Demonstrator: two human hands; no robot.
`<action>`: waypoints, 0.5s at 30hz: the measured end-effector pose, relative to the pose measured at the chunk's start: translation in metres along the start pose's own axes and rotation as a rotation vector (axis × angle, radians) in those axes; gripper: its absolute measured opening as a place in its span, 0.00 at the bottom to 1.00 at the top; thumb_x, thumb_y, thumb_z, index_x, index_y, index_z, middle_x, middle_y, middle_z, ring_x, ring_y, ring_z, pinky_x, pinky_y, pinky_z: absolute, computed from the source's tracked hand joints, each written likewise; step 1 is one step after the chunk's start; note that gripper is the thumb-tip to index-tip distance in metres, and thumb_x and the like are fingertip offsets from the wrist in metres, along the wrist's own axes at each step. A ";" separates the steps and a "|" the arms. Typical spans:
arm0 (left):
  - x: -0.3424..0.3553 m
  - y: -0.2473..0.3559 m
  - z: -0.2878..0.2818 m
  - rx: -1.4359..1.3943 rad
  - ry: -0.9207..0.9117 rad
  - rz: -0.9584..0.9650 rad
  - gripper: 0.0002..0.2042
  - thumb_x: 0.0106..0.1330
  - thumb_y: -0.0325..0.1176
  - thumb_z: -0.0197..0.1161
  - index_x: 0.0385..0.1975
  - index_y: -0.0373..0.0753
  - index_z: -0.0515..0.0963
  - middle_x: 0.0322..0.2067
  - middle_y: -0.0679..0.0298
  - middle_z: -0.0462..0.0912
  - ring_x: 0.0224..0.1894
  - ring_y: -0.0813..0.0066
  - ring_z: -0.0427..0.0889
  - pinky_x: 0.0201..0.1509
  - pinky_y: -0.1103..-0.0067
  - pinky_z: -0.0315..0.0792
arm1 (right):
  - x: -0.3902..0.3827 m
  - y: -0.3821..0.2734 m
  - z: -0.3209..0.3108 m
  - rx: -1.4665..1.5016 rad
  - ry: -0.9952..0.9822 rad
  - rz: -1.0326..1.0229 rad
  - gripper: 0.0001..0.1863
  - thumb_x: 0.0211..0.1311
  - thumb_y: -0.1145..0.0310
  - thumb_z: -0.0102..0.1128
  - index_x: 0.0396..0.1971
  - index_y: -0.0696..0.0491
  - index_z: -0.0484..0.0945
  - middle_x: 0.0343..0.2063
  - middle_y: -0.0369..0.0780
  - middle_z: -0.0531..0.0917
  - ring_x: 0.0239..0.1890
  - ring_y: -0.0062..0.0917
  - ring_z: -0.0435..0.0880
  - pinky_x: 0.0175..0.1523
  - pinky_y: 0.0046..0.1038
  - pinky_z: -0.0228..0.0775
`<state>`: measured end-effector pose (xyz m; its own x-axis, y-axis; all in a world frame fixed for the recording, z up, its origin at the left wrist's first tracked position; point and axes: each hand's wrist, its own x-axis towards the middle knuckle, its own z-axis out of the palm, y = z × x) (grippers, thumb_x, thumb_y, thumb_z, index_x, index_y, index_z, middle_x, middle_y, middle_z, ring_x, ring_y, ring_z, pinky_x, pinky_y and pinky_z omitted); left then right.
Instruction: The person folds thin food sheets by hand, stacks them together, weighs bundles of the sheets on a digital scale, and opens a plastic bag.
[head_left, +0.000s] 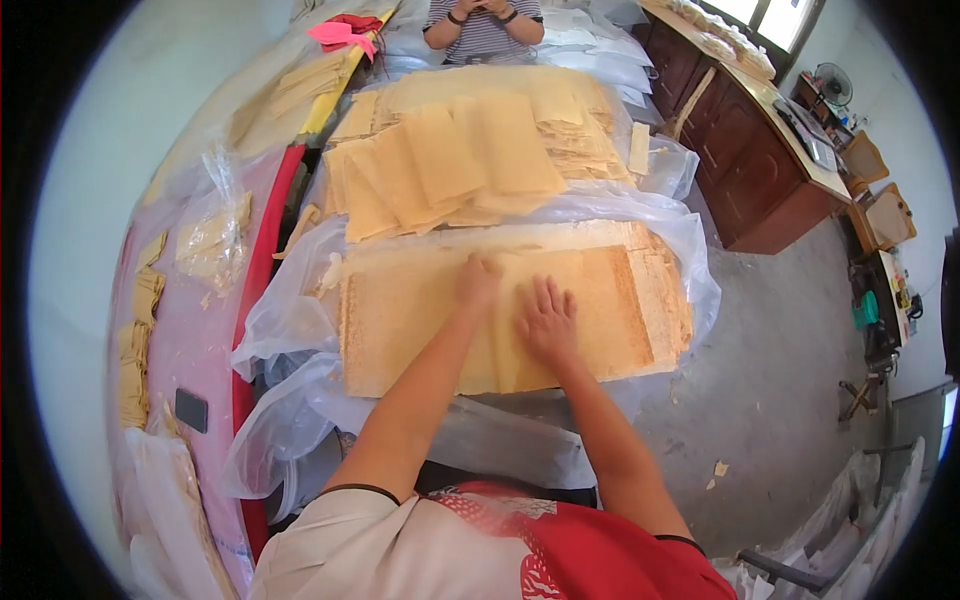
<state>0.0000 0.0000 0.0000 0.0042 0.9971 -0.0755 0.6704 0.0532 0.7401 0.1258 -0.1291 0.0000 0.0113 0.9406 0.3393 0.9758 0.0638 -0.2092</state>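
Sheets [590, 300] lie piled on plastic [290, 325] just before the person. Smoothing or parting the top ones seems the current step; the next move calls for light, even pressure. Left hand [481, 278] curls, its hold unclear; right hand [547, 318] rests flat and open, forearms [415, 405] converging.

- Dark phone [191, 411] on the pink bench [205, 345], left
- Bright pink cloth [342, 37], upper left
- Person in striped top [482, 40], far side
- Reddish-brown wooden cabinet [772, 195], right
- Fan [832, 86], upper right
- Green container [866, 310], far right
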 end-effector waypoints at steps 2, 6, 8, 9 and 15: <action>-0.003 -0.007 -0.006 0.023 -0.064 0.062 0.14 0.54 0.41 0.60 0.34 0.37 0.75 0.35 0.50 0.79 0.42 0.55 0.78 0.46 0.66 0.70 | -0.005 -0.013 -0.007 0.014 -0.001 0.015 0.28 0.58 0.52 0.49 0.58 0.45 0.64 0.62 0.44 0.59 0.65 0.39 0.54 0.64 0.50 0.41; 0.010 -0.031 0.002 -0.292 -0.124 0.027 0.15 0.54 0.42 0.59 0.34 0.36 0.75 0.34 0.51 0.79 0.40 0.54 0.78 0.43 0.67 0.70 | 0.003 -0.017 -0.010 0.023 0.001 -0.035 0.28 0.58 0.53 0.48 0.58 0.46 0.64 0.62 0.43 0.59 0.65 0.38 0.54 0.64 0.50 0.40; -0.026 0.013 -0.001 -0.338 -0.020 0.228 0.09 0.58 0.32 0.58 0.34 0.33 0.75 0.26 0.61 0.79 0.30 0.76 0.77 0.35 0.78 0.71 | -0.002 -0.002 -0.007 0.021 -0.001 0.022 0.28 0.58 0.53 0.49 0.58 0.46 0.64 0.62 0.43 0.59 0.66 0.37 0.53 0.65 0.49 0.39; -0.034 0.011 -0.002 -0.325 -0.015 0.207 0.09 0.58 0.32 0.58 0.34 0.33 0.75 0.26 0.61 0.79 0.30 0.76 0.77 0.35 0.78 0.71 | -0.001 -0.003 -0.009 0.038 -0.016 0.016 0.28 0.58 0.53 0.49 0.58 0.46 0.64 0.62 0.43 0.59 0.66 0.37 0.53 0.65 0.49 0.39; -0.100 -0.019 -0.023 -0.227 -0.299 0.112 0.13 0.60 0.38 0.56 0.40 0.35 0.73 0.34 0.53 0.80 0.36 0.63 0.79 0.39 0.71 0.71 | 0.004 -0.005 -0.009 0.032 0.032 0.003 0.25 0.57 0.55 0.50 0.55 0.48 0.67 0.62 0.41 0.60 0.65 0.37 0.54 0.65 0.48 0.39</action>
<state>-0.0304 -0.0991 0.0084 0.3069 0.9395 -0.1523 0.4723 -0.0114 0.8814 0.1235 -0.1284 0.0110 0.0213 0.9298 0.3674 0.9683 0.0724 -0.2393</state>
